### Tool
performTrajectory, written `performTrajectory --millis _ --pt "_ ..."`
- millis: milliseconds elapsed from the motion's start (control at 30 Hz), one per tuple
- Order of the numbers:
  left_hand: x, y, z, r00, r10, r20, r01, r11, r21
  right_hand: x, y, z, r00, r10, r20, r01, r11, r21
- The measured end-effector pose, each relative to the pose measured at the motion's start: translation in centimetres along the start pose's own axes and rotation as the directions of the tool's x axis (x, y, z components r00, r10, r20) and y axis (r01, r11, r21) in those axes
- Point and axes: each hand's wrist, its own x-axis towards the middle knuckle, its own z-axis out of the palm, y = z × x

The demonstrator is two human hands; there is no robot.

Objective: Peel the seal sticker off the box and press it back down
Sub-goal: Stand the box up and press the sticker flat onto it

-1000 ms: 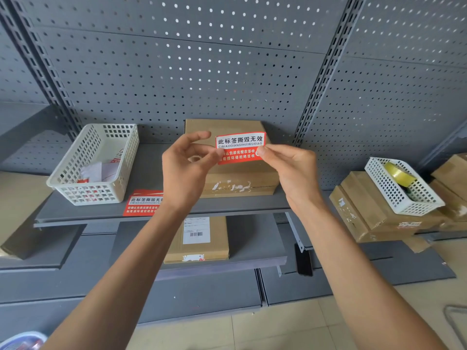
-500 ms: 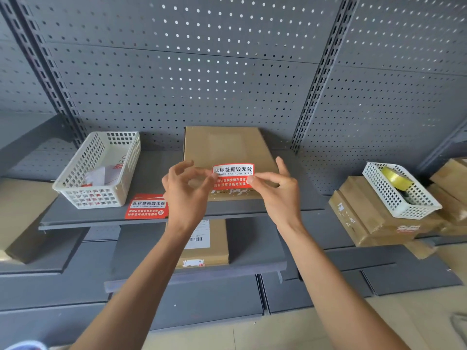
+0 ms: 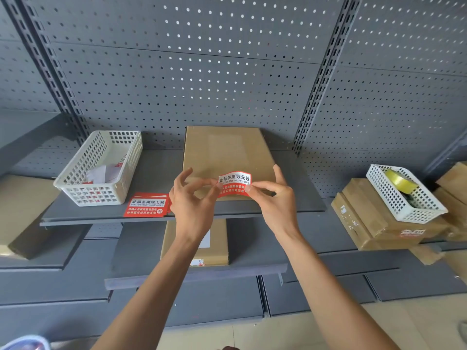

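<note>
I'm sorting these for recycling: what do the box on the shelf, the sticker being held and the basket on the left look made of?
Box: brown corrugated cardboard by its look, matte, with a faint flap seam.
Sticker: thin flexible printed paper or film, unclear which; it bows between both hands.
Basket: white moulded plastic, slightly glossy, with a square grid of holes.

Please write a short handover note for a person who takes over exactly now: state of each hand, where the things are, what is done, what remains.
Left hand: pinches the left end of the seal sticker.
Right hand: pinches the right end of it.
Sticker: red and white, bowed upward between the two hands, at the near edge of the box. Whether any part touches the cardboard cannot be told.
Box: flat on the grey shelf, between the hands and the pegboard wall.
Done: the sticker is off its place and in the fingers.
Left: lay it on the box and press it flat.
Nearby: spare stickers beside a white basket.
</note>
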Motion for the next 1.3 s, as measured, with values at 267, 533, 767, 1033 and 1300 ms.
performTrajectory --millis 267,533,767,1033,1300 --pt "0.4 1.2 -0.1 1.0 0.003 -0.031 -0.005 0.998 -0.06 0.3 -1.3 -0.8 0.999 -0.025 0.023 0.024 0.999 0.042" --pt "2.1 4.1 -0.5 0.995 0.079 -0.067 -0.084 0.993 -0.079 2.7 -4.7 -2.2 0.997 -0.078 0.004 0.078 0.995 0.057" --pt "4.0 7.1 0.1 0.99 0.08 -0.116 -0.092 0.99 -0.107 5.3 -6.4 -3.0 0.99 -0.14 0.019 0.139 0.988 0.06" --pt "6.1 9.3 0.9 0.982 0.102 -0.16 -0.118 0.988 -0.097 7.4 -8.8 -2.9 0.97 -0.243 -0.024 0.243 0.969 0.037" --pt "7.9 10.8 1.5 0.972 0.163 -0.172 -0.164 0.986 0.008 9.1 -10.2 -2.9 0.966 -0.257 -0.031 0.257 0.967 -0.002"
